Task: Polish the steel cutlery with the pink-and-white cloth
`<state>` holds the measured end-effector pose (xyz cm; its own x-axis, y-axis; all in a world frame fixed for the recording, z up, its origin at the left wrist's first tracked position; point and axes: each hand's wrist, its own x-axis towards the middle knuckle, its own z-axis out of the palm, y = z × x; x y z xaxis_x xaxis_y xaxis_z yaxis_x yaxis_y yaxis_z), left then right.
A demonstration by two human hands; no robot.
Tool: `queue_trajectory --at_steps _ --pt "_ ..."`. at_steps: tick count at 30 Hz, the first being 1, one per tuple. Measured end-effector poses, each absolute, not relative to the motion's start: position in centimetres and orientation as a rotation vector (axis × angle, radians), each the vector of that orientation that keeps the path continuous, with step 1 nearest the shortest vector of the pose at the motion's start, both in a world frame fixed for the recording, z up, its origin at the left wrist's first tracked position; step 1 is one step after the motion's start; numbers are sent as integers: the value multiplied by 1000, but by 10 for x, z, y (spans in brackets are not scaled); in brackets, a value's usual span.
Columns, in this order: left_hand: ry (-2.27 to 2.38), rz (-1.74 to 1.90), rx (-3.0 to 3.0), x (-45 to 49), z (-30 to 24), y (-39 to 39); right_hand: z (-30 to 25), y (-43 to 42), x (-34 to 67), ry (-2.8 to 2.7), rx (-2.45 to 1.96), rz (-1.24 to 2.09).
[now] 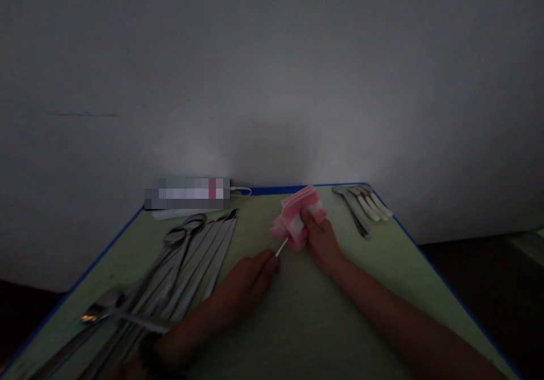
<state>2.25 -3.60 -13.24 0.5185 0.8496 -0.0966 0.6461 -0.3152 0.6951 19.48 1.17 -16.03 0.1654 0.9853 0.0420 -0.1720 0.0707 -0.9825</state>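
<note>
Over the middle of the table, my left hand [249,281] is closed on a thin metal utensil [281,247], of which only a short, slim handle shows. Its far end goes into a pink and white cloth [296,213], so I cannot tell what kind of utensil it is. The folded cloth is gripped by my right hand [323,241], its thumb pressed on top and the other fingers hidden. A dark band circles my left wrist.
Several long metal utensils [199,261] and spoons [174,235] lie at the left. At the back right are a metal spoon [351,210] and several white-handled pieces [369,205]. A blurred-out device [187,194] with a white cable [242,190] stands by the wall [272,74].
</note>
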Motion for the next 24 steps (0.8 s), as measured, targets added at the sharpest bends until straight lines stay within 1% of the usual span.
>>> queue_trajectory --at_steps 5,8,11,15,17,21,24 --pt "1157 404 2056 21 -131 -34 -143 18 216 -1229 -1205 839" --pt "1133 381 2065 20 -130 -34 -139 11 210 -1182 -1253 801" --pt "1141 377 2095 21 -130 -35 -144 -1 194 -1016 -1283 865" --pt "1135 392 2111 22 -131 -36 -154 -18 176 -873 -1266 1101" --pt "1120 421 2098 23 -131 -36 -157 -21 172 -875 -1238 1161" --pt "1150 478 2028 24 -131 -35 -161 -11 173 -923 -1094 1239" --pt "1141 412 1970 24 -127 -37 -162 7 184 -850 -1011 1272"
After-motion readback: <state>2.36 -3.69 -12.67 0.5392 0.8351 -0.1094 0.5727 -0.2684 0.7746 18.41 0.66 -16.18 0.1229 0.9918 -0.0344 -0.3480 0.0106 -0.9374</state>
